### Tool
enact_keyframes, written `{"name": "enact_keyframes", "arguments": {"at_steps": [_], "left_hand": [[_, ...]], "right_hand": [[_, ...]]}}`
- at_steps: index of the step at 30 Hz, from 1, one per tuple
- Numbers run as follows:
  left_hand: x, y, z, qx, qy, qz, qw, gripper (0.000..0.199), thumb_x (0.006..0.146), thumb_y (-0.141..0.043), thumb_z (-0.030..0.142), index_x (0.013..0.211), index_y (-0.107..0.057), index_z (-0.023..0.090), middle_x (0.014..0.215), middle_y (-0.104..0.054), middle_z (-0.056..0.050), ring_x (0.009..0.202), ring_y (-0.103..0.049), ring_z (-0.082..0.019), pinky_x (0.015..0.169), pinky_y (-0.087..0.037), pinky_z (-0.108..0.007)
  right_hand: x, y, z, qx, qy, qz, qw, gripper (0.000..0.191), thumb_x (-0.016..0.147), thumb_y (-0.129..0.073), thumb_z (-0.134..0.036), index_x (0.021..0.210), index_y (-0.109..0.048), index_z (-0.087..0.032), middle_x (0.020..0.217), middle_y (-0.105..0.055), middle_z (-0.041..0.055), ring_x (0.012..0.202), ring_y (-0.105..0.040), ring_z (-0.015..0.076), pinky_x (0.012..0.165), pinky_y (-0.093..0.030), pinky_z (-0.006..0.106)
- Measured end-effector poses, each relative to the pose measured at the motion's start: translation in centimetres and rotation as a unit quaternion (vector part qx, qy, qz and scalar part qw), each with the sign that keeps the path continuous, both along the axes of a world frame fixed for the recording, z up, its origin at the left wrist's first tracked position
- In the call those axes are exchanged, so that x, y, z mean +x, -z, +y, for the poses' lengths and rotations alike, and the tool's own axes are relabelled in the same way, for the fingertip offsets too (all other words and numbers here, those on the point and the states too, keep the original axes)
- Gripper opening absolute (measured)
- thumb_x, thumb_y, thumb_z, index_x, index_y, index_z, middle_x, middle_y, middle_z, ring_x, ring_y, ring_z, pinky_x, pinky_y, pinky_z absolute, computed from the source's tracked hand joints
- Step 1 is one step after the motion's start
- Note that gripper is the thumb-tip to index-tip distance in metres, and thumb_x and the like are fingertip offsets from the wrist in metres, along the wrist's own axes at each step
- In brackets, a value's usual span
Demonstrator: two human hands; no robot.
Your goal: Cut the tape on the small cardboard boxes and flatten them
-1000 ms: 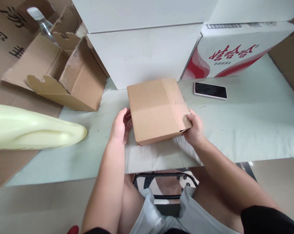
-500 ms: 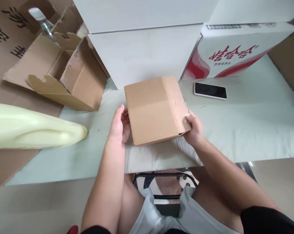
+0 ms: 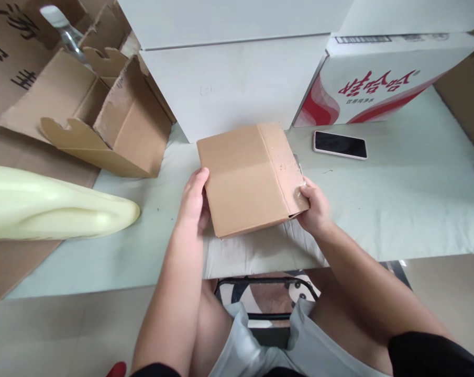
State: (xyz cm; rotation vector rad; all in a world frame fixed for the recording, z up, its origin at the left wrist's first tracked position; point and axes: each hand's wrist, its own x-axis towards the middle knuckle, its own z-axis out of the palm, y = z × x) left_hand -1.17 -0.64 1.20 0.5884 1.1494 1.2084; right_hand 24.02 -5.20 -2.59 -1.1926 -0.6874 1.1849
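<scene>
A brown cardboard box (image 3: 242, 180) is held between my two hands above the pale green cloth, slightly tilted. My left hand (image 3: 195, 199) presses its left side, thumb on the upper edge and the other fingers partly hidden behind it. At the lower right corner, my right hand (image 3: 315, 204) grips the box with its thumb on top, next to some shiny clear tape. The fingers underneath are out of sight. A small gap shows at the box's edge near the right hand.
Stacked white cartons (image 3: 237, 84) stand behind, and a red-and-white carton (image 3: 366, 84) is at right. A phone (image 3: 340, 145) lies on the cloth (image 3: 397, 209). On the left are an open cardboard box (image 3: 122, 125), a plastic bottle (image 3: 69, 39) and a pale yellow object (image 3: 64, 209).
My left hand has moved in against the box's left side, its thumb now on the edge. The box has shifted slightly to the left; my right hand keeps its grip.
</scene>
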Motion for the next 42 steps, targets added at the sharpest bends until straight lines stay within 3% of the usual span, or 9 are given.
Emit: {"name": "enact_keyframes", "arguments": {"at_steps": [5,11,19,24,29,32,36,42], "left_hand": [[-0.2,0.2,0.4,0.005,-0.062,-0.01,0.998,0.033,0.078,-0.074,0.049,0.099,-0.072,0.023,0.096,-0.076,-0.004,0.088,-0.072,-0.023,0.063,-0.049,-0.03],[-0.3,0.1,0.4,0.023,-0.047,0.022,0.998,0.034,0.074,-0.067,0.043,0.101,-0.072,0.024,0.1,-0.074,-0.003,0.089,-0.07,-0.021,0.062,-0.046,-0.029],[-1.3,0.8,0.8,0.023,-0.076,0.223,0.972,0.034,0.068,-0.065,0.031,0.096,-0.081,0.019,0.083,-0.076,-0.002,0.07,-0.063,-0.016,0.06,-0.043,-0.026],[-1.9,1.1,0.6,0.018,-0.075,0.25,0.965,0.029,0.062,-0.076,0.029,0.088,-0.08,0.017,0.079,-0.077,-0.004,0.071,-0.065,-0.018,0.064,-0.048,-0.028],[-2.1,1.8,0.7,0.051,-0.064,0.246,0.966,0.032,0.056,-0.083,0.024,0.087,-0.076,0.02,0.088,-0.079,-0.006,0.072,-0.066,-0.018,0.062,-0.049,-0.027],[-2.0,2.4,0.9,0.103,-0.031,0.246,0.963,0.05,0.053,-0.086,0.018,0.101,-0.074,0.024,0.101,-0.08,-0.004,0.067,-0.058,-0.012,0.058,-0.045,-0.023],[-1.9,2.7,1.1,0.169,-0.007,0.245,0.955,0.057,0.064,-0.085,0.016,0.117,-0.069,0.03,0.121,-0.078,-0.005,0.08,-0.062,-0.013,0.059,-0.045,-0.022],[-2.1,2.9,1.2,0.253,-0.001,0.23,0.94,0.053,0.076,-0.091,0.033,0.123,-0.067,0.028,0.133,-0.075,-0.009,0.099,-0.069,-0.016,0.072,-0.053,-0.023]], "right_hand": [[-0.3,-0.1,0.0,0.013,-0.054,-0.011,0.998,0.03,0.078,-0.066,-0.048,0.098,-0.068,-0.026,0.07,-0.058,-0.0032,0.063,-0.048,0.0184,0.063,-0.043,0.035],[-0.4,-0.1,0.0,0.011,-0.052,-0.009,0.999,0.028,0.079,-0.067,-0.051,0.092,-0.063,-0.026,0.068,-0.054,-0.0037,0.058,-0.048,0.0177,0.062,-0.045,0.036],[0.1,-0.5,0.1,0.016,-0.03,-0.015,0.999,0.029,0.076,-0.066,-0.054,0.084,-0.065,-0.026,0.07,-0.059,-0.0007,0.062,-0.052,0.0199,0.06,-0.04,0.036],[0.1,-0.9,0.3,0.009,-0.013,0.009,1.0,0.029,0.071,-0.07,-0.053,0.077,-0.063,-0.025,0.067,-0.055,-0.0011,0.06,-0.047,0.0177,0.058,-0.036,0.034],[0.1,-1.0,0.3,0.004,0.006,0.019,1.0,0.029,0.069,-0.071,-0.051,0.071,-0.061,-0.024,0.065,-0.053,-0.0011,0.06,-0.045,0.0168,0.058,-0.034,0.032],[0.0,-1.2,0.3,0.002,0.016,0.026,1.0,0.027,0.068,-0.07,-0.049,0.07,-0.06,-0.024,0.065,-0.051,-0.0016,0.059,-0.044,0.0162,0.058,-0.035,0.032],[0.1,-1.5,0.4,0.004,0.023,0.039,0.999,0.026,0.068,-0.067,-0.048,0.076,-0.063,-0.024,0.066,-0.055,-0.0007,0.061,-0.051,0.0191,0.057,-0.041,0.034],[0.2,-1.9,0.6,0.015,0.016,0.062,0.998,0.029,0.072,-0.062,-0.049,0.087,-0.066,-0.025,0.076,-0.068,0.0046,0.087,-0.071,0.0304,0.071,-0.058,0.042]]}}
